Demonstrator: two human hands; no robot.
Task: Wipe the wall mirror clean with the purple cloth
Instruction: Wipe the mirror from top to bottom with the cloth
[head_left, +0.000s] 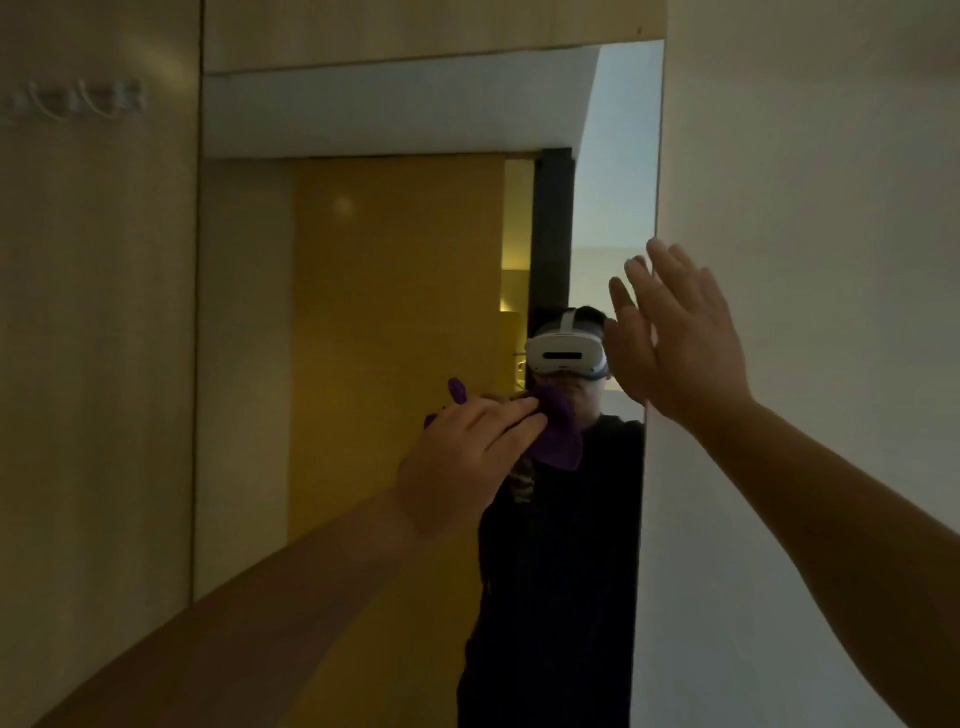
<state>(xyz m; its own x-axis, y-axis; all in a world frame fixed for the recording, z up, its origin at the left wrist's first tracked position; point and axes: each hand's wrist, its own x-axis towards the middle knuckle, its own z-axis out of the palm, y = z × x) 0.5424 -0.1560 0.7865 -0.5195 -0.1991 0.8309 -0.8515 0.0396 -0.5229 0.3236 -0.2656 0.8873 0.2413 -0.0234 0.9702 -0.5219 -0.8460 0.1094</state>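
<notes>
Against mirror, left hand clutching purple cloth.

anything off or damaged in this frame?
Nothing stands out. Left hand presses the purple cloth on the mirror; right hand lies flat at its right edge. No cracks visible.

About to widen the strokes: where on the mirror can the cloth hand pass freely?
Free: tall wall mirror above and left of the left hand holding the purple cloth, toward the wooden panel. Crowded: the right edge, where the open right hand rests.
</notes>
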